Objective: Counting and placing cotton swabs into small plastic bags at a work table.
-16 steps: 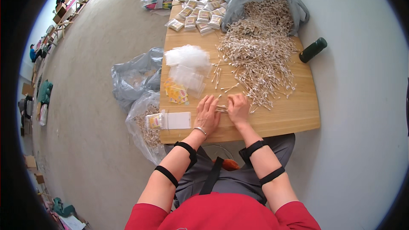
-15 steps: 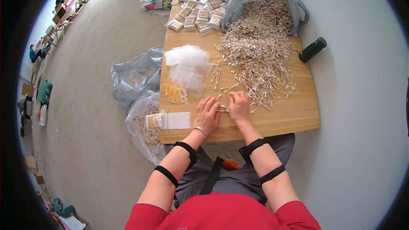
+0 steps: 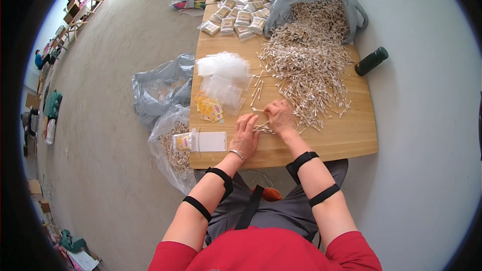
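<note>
My left hand rests near the table's front edge, its fingers bent and closed at one end of a small bunch of cotton swabs. Just right of it, my right hand is closed too, fingertips pinched at a single cotton swab that points left. Beyond the right hand spreads a large heap of loose cotton swabs, spilling from a grey plastic bag. A few stray cotton swabs lie left of the heap. The fingertips of both hands are partly hidden.
Left on the table are clear plastic bags, yellow printed cards and a swab-filled pack by a white card. Filled packets lie farther back. A dark green bottle stands right; a plastic sack hangs beside the table.
My right hand has shifted slightly up and left, toward a swab above the bunch. The left hand stays almost in place. The whole view has moved a little.
</note>
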`<state>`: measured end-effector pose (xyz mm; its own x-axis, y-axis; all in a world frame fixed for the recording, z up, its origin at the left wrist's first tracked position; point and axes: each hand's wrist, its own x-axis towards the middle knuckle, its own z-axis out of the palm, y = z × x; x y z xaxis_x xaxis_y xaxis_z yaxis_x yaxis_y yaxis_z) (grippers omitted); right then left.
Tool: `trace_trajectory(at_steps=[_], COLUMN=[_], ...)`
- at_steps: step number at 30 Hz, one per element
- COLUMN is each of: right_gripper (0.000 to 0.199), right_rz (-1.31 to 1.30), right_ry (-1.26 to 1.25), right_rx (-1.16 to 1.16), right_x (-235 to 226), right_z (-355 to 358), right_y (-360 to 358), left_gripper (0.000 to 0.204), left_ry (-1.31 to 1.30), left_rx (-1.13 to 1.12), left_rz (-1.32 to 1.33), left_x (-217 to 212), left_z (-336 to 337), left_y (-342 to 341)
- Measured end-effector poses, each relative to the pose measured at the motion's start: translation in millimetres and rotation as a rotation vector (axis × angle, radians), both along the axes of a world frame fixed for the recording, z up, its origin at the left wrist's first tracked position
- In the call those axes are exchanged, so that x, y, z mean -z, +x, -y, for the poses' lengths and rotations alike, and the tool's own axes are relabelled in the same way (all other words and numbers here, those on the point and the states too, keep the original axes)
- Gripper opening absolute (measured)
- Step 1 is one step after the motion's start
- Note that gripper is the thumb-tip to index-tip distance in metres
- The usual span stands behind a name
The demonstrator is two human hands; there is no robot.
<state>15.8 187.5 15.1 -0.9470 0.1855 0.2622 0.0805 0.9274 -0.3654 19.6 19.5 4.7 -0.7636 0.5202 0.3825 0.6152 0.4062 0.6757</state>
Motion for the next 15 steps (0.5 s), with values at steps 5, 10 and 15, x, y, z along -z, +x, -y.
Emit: trace_trajectory(at_steps=[5,10,15], right_gripper=[0.009,0.048,0.076], right_rz=[0.040,-0.009,0.264], right_ry=[-0.137,0.187,0.233], right_rx=[-0.119,-0.038,-0.118], right_x=[-2,2,9], right_z=[22,42,58], right_y=[26,56,61], left_gripper=[0.054,0.048,0.042], left_ry=[-0.003,0.209,0.287], left_rx=[-0.055,-0.049,-0.175], left_rz=[-0.025,0.214,0.171], left_x=[3,13,13], left_z=[4,7,8], left_y=[-2,-5,-6])
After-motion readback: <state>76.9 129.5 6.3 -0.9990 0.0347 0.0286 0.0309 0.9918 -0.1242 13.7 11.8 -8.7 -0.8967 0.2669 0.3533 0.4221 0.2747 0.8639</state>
